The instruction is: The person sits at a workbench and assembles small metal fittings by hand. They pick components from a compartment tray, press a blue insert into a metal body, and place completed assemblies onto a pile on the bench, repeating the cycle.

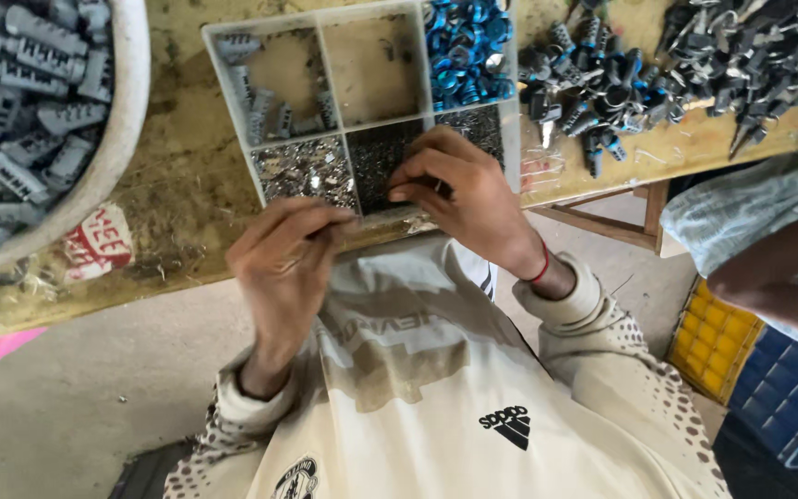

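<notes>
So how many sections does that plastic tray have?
6 in the tray: three in the far row, three in the near row, two partly under the right hand.

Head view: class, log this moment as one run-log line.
left hand: grip pinched shut at tray edge | right hand: fingertips in dark-parts compartment | divided tray: on wooden bench

Single view, worn on the head, looking steeply down and back toward the wearer's own chest, so the scene reads upside down. Close in: divided parts tray (362,102) on the table (177,212) fills the upper middle. Beyond the tray's left edge, rim of a white tub (126,102); to its right, another person's sleeve (750,217). Below the tray, floor and shirt front. No second view to overlap.
</notes>
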`<state>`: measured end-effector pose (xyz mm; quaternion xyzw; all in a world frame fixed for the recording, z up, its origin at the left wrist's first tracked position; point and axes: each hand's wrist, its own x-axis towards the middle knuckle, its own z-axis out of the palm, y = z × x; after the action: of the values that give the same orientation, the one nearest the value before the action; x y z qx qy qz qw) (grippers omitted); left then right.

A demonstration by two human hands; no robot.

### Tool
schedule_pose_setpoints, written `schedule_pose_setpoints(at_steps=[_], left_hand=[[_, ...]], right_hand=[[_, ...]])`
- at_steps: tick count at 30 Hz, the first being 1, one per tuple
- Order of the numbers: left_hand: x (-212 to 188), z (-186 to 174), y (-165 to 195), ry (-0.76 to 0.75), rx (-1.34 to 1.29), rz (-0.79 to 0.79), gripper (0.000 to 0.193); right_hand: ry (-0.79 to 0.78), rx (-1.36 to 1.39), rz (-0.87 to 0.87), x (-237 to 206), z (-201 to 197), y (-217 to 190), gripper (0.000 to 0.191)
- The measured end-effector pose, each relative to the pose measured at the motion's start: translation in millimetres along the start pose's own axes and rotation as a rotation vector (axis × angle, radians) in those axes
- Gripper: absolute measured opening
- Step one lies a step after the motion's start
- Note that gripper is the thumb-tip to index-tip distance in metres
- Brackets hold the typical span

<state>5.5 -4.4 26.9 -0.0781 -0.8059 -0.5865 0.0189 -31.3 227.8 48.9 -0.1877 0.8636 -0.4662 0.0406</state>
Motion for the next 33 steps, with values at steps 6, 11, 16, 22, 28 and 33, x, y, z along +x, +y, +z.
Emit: schedule_pose_setpoints(at_steps=[6, 11, 16, 22, 28, 33], left_hand=[[11.0, 25.8, 7.1, -0.090, -0.687, -0.252, 0.016], [14.5, 36.3, 7.9, -0.113, -0.693, -0.201, 0.018], [14.7, 34.5, 10.0, -0.104, -0.586, -0.100, 0.022], [11.8, 34.0, 12.1, -0.025, -0.334, -0.040, 0.019], [13.8, 25.4, 0.1, -0.198, -0.443, -0.160, 0.013], [16.3, 22.1, -13.0, -0.083, -0.435, -0.040, 0.014]], right_hand=[[0.004, 0.822, 0.479, -16.3, 3.6, 1.9, 0.009], [0.023, 0.950, 0.518, -24.6, 9.5, -0.1, 0.018], [0.005, 0.924, 0.519, -26.4, 11.2, -1.1, 0.020], [0.168, 0.204, 0.148, -25.9, 19.0, -16.4, 0.013], [-0.123, 0.885, 0.610, -5.2, -8.8, -14.4, 0.018], [-0.222, -0.591, 0.142, -11.5, -45.3, 4.1, 0.011]])
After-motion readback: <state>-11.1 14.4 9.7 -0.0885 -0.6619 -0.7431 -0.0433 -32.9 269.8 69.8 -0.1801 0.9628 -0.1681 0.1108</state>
